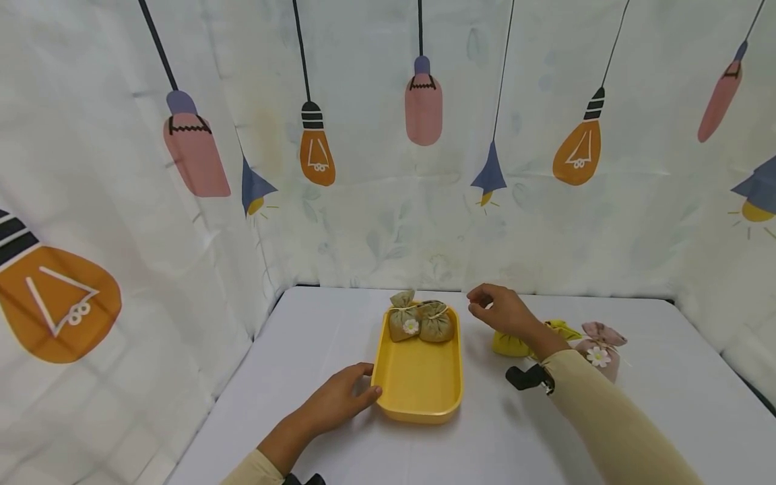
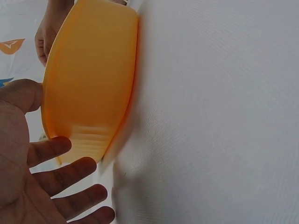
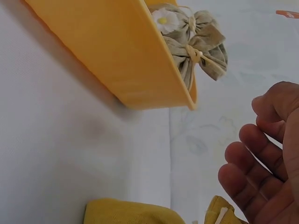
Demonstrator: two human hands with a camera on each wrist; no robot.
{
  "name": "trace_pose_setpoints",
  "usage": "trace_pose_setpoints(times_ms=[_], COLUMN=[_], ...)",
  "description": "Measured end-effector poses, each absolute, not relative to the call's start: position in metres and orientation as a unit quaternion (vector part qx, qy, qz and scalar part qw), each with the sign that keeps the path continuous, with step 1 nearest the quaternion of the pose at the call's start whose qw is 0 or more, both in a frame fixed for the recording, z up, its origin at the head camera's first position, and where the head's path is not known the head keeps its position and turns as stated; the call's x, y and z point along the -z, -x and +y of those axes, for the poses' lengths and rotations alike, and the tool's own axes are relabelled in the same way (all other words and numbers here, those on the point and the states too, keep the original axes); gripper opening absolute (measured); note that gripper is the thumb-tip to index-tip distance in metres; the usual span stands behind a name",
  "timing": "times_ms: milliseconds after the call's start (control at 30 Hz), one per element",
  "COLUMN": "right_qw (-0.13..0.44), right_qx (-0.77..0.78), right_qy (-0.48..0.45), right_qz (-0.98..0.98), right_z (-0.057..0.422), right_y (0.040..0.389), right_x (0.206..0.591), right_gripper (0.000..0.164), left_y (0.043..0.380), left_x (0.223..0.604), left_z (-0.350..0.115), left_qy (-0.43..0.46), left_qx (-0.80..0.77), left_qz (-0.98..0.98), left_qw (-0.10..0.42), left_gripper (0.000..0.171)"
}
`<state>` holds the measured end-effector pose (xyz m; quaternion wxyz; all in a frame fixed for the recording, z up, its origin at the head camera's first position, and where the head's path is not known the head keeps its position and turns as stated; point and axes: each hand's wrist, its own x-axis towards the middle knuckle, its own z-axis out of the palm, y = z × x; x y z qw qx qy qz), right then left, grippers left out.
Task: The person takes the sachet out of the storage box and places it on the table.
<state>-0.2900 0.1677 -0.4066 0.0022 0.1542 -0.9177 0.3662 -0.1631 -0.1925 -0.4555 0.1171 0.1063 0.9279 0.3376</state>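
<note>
A yellow tray sits on the white table with two olive-beige drawstring pouches at its far end. The left pouch bears a white daisy; its neighbour has a light cord around its neck. My left hand touches the tray's left rim and side with thumb and index finger, its other fingers spread, as the left wrist view shows. To the right of the tray, my right hand hovers with loosely bent fingers and nothing between them. Below it lies yellow pouch fabric, partly hidden by the forearm.
A pink pouch with a white daisy stands right of the yellow fabric, partly behind the right sleeve. Around the table hangs a white curtain printed with lamps and bulbs.
</note>
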Motion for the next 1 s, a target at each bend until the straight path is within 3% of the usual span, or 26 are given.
trace_pose_setpoints(times_ms=[1000], right_qw=[-0.011], right_qx=[-0.35], right_qy=[-0.21], right_qz=[-0.913], right_z=[0.138], right_y=[0.302], right_x=[0.415], right_gripper=[0.025], left_y=[0.162], left_x=[0.456], left_z=[-0.193], left_qy=[-0.105], left_qx=[-0.342], left_qz=[0.927], left_qw=[0.115], left_gripper=[0.063])
